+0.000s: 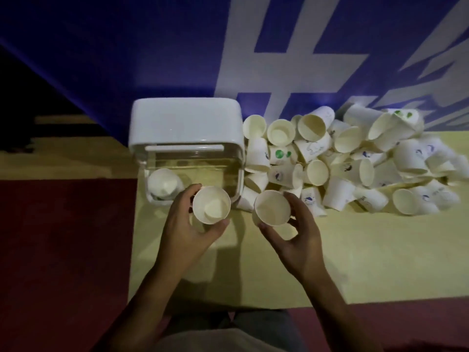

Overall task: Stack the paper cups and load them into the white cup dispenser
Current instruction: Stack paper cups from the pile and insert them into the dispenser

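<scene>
My left hand grips a paper cup, mouth up, just in front of the white cup dispenser. A second paper cup, also mouth up, sits in my right hand beside the first, the two cups apart. The dispenser has a white lid and a clear lower body; a stack of cups lies inside at its left. A big heap of loose paper cups spreads to the dispenser's right.
The yellow table ends at a near edge in front of me and a left edge by the dispenser, with dark red floor beyond. A blue banner with white characters rises behind the table.
</scene>
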Tool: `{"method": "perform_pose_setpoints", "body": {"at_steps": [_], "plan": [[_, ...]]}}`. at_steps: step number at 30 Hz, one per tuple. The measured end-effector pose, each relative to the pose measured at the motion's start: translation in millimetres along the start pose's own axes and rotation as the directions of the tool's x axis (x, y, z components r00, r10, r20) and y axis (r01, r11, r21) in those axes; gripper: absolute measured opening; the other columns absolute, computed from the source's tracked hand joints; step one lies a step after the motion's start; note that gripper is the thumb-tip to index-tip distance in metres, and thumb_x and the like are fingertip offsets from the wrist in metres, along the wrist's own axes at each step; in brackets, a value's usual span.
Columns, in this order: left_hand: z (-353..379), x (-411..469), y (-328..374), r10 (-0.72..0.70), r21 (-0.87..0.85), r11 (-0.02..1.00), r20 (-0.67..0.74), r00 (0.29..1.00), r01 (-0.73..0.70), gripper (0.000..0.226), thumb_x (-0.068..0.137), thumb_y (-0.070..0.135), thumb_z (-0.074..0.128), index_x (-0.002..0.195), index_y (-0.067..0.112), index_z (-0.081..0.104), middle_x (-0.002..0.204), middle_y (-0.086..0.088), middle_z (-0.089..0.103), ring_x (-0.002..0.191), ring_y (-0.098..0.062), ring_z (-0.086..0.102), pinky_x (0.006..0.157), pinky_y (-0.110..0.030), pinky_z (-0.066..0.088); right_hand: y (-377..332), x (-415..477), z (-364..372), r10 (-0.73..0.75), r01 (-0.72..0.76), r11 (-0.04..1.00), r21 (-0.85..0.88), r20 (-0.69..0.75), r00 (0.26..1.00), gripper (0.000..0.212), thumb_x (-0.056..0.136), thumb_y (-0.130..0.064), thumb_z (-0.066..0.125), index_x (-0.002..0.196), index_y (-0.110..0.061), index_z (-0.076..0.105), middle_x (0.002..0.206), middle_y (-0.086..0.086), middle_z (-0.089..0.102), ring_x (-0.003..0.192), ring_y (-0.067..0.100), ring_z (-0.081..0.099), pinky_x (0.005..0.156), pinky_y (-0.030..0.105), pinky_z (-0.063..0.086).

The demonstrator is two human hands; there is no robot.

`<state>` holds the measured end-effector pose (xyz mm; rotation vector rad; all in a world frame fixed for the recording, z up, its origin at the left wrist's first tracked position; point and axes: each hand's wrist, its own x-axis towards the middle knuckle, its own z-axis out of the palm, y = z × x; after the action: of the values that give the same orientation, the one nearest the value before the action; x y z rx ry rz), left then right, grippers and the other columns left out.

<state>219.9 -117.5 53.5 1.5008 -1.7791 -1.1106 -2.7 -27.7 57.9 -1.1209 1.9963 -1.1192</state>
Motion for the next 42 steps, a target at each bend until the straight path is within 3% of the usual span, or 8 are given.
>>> {"method": "perform_pose_setpoints", "body": {"at_steps": [4, 12, 17, 20, 25, 33, 38, 42], "plan": [[-58.9, 11.6, -23.2, 0.009, -0.018, 1.0, -0.152, 0.988, -0.012, 0.077, 0.07, 0.031, 0.093, 0.136, 0.027, 0.053, 0.133, 0.031, 0.05, 0.122, 0.013, 0.047, 0.096, -0.006, 0.039, -32.8, -0.4, 52.1, -0.012, 0.01, 0.999, 0.041, 0.056, 0.998, 0.067, 0.074, -0.026, 0.091, 0.13, -0.027, 0.054, 0.125, -0.027, 0.058, 0.118, 0.002, 0.059, 0.095, 0.025, 0.054], [-105.1, 47.7, -62.4, 0.043, 0.036, 0.999, -0.228, 0.973, -0.036, 0.077, 0.068, 0.019, 0.096, 0.134, 0.013, 0.058, 0.132, 0.003, 0.06, 0.119, -0.007, 0.056, 0.097, -0.007, 0.038, -74.7, -3.7, 113.3, -0.058, 0.047, 0.992, 0.119, 0.087, 0.994, 0.063, 0.071, -0.037, 0.081, 0.125, -0.042, 0.048, 0.129, -0.008, 0.061, 0.118, 0.018, 0.064, 0.096, 0.045, 0.057], [-98.4, 65.4, -86.5, 0.03, 0.115, 0.993, -0.144, 0.989, -0.014, 0.077, 0.067, 0.023, 0.097, 0.133, 0.009, 0.061, 0.131, -0.005, 0.064, 0.118, -0.012, 0.056, 0.095, -0.001, 0.033, -85.9, -1.2, 121.6, -0.079, 0.072, 0.99, 0.12, 0.052, 0.996, 0.07, 0.072, -0.038, 0.088, 0.129, -0.048, 0.048, 0.134, -0.007, 0.061, 0.123, 0.018, 0.064, 0.101, 0.045, 0.055], [-93.3, 74.2, -97.3, -0.001, 0.153, 0.988, -0.095, 0.995, 0.015, 0.078, 0.067, 0.027, 0.096, 0.135, 0.012, 0.061, 0.134, -0.004, 0.063, 0.12, -0.016, 0.057, 0.094, -0.013, 0.04, -92.1, 3.0, 123.5, -0.071, 0.067, 0.993, 0.1, 0.037, 0.997, 0.074, 0.07, -0.045, 0.089, 0.13, -0.057, 0.048, 0.138, -0.007, 0.062, 0.126, 0.014, 0.062, 0.103, 0.039, 0.054], [-86.4, 83.2, -104.1, -0.046, 0.183, 0.982, -0.049, 0.998, 0.054, 0.077, 0.067, 0.03, 0.096, 0.134, 0.022, 0.059, 0.135, 0.002, 0.064, 0.119, -0.02, 0.062, 0.09, -0.029, 0.051, -105.6, 12.2, 137.4, -0.083, 0.081, 0.996, 0.043, 0.042, 0.996, 0.079, 0.065, -0.045, 0.093, 0.133, -0.035, 0.054, 0.131, -0.024, 0.061, 0.122, 0.0, 0.06, 0.099, 0.027, 0.054], [-96.1, 80.6, -109.3, -0.154, -0.051, 0.986, 0.096, 0.983, 0.159, 0.086, 0.061, 0.042, 0.082, 0.139, 0.042, 0.047, 0.124, 0.018, 0.063, 0.116, -0.02, 0.065, 0.094, -0.048, 0.057, -111.3, 38.6, 187.3, -0.178, 0.195, 0.98, -0.042, 0.253, 0.951, 0.088, 0.071, -0.051, 0.091, 0.144, -0.021, 0.052, 0.14, -0.011, 0.06, 0.129, 0.007, 0.057, 0.103, 0.035, 0.051], [-113.0, 69.8, -110.5, -0.182, -0.092, 0.975, 0.189, 0.965, 0.202, 0.115, 0.069, 0.029, 0.095, 0.16, 0.036, 0.025, 0.149, 0.018, 0.048, 0.116, 0.016, 0.055, 0.095, -0.019, 0.051, -94.8, 49.9, 216.2, -0.141, 0.202, 0.968, -0.15, 0.344, 0.928, 0.091, 0.073, -0.059, 0.086, 0.148, -0.023, 0.049, 0.144, -0.008, 0.058, 0.13, 0.013, 0.056, 0.103, 0.032, 0.049], [-111.2, 63.3, -109.8, -0.139, -0.107, 0.98, 0.225, 0.964, 0.166, 0.105, 0.072, 0.01, 0.09, 0.15, 0.049, 0.032, 0.139, 0.017, 0.055, 0.116, 0.001, 0.06, 0.093, -0.024, 0.054, -82.5, 54.9, 233.5, -0.075, 0.15, 0.976, -0.157, 0.405, 0.911, 0.084, 0.086, -0.054, 0.077, 0.156, -0.026, 0.04, 0.151, -0.004, 0.053, 0.136, 0.016, 0.049, 0.107, 0.035, 0.046]]}}
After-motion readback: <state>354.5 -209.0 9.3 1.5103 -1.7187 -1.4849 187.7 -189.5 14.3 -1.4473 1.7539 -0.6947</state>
